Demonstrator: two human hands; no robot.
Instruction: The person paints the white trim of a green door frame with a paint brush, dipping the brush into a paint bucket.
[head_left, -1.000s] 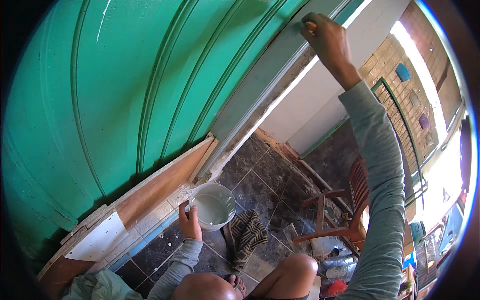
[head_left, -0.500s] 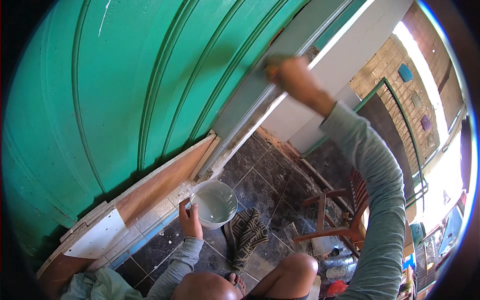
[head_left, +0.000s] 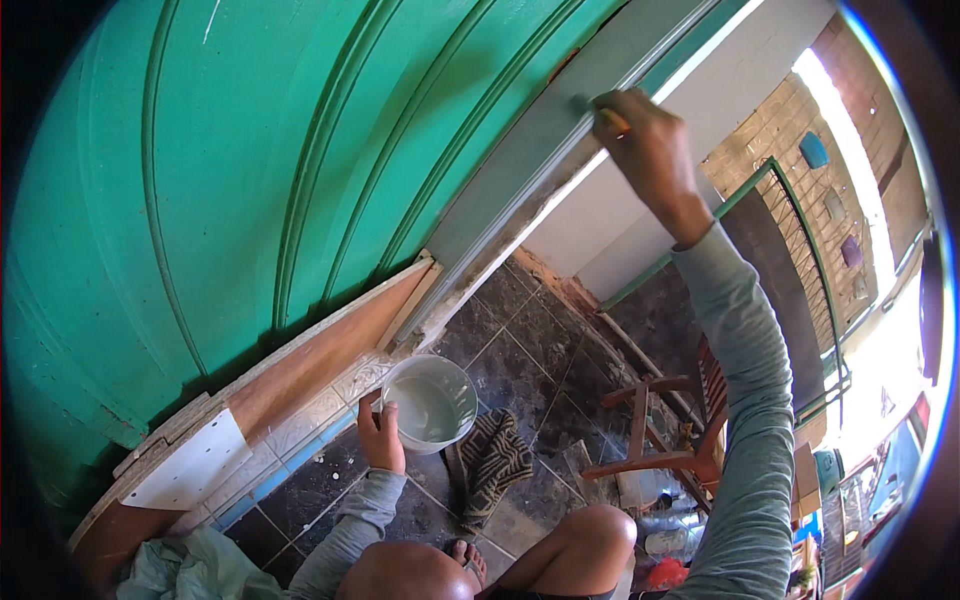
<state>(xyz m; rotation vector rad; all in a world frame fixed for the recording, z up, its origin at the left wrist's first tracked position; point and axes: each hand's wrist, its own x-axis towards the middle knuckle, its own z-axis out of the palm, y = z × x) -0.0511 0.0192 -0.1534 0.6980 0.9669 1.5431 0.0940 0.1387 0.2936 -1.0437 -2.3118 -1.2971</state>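
My left hand (head_left: 382, 440) grips the rim of a translucent plastic bucket (head_left: 430, 404), thumb over the near edge. Pale greyish paint covers its bottom and streaks its inner wall. Up high, my right hand (head_left: 650, 150) is closed round a paintbrush (head_left: 613, 122) with an orange handle. The brush tip meets the grey door frame (head_left: 510, 185), which runs diagonally beside the green plank wall (head_left: 240, 150). My fingers cover most of the brush, and its bristles are blurred.
A patterned cloth (head_left: 490, 465) lies on the dark tiled floor (head_left: 520, 350) by the bucket. To the right stands a reddish-brown wooden chair (head_left: 660, 455), with plastic bottles (head_left: 670, 535) near my knee. A wooden board (head_left: 320, 360) runs along the wall's foot.
My right hand has moved right and slightly up with the paintbrush along the door frame. My left hand and the bucket have hardly moved.
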